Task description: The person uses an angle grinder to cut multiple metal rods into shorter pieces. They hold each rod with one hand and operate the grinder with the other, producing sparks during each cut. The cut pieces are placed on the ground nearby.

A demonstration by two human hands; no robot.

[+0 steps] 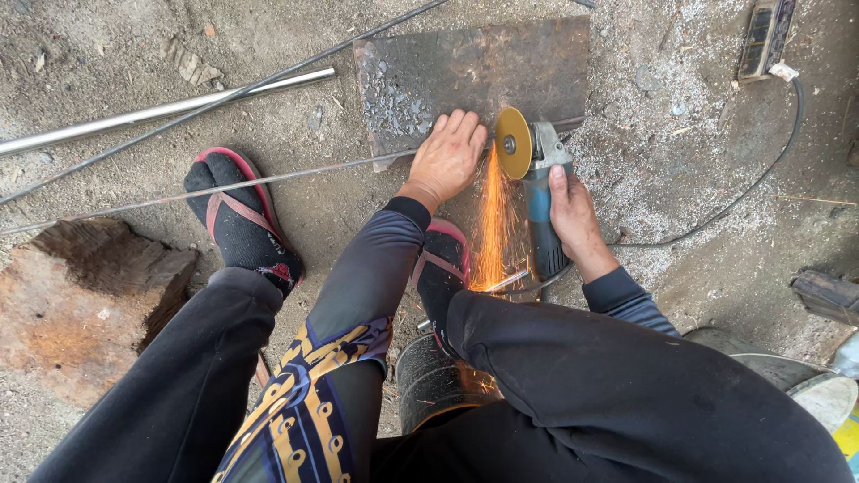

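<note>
**Orange sparks fly off the cutting disc**

Orange sparks (491,219) are pouring straight down toward the person's legs, a bright stream off the yellow cutting disc (513,143) of the blue angle grinder (540,197). The disc stands on edge right at the near border of the rusty steel plate (474,76), biting into a thin metal rod (268,177) that runs across the dirt and under the left hand.

Right hand (573,215) is wrapped snug around the grinder's body, thumb lying up along the housing, fingers fully closed on the tool. Left hand (447,156) is flat and spread, palm down, pinning the work against the plate; its fingertips sit just beside the spinning disc, barely apart from it.

To my eye that's the thing to watch: keep the disc square to the rod, let it feed under its own weight, and slide that pinning hand further from the wheel. The spark stream lands by the right foot in its dark sock and red-strapped sandal (443,268), so angling the guard away would help.

Off to the side, a shiny steel tube (161,112) lies on the ground, a rust-coloured rock (80,304) sits near the left sandal (242,219), and the grinder's black cable (743,192) loops off toward a power strip (765,36).
</note>
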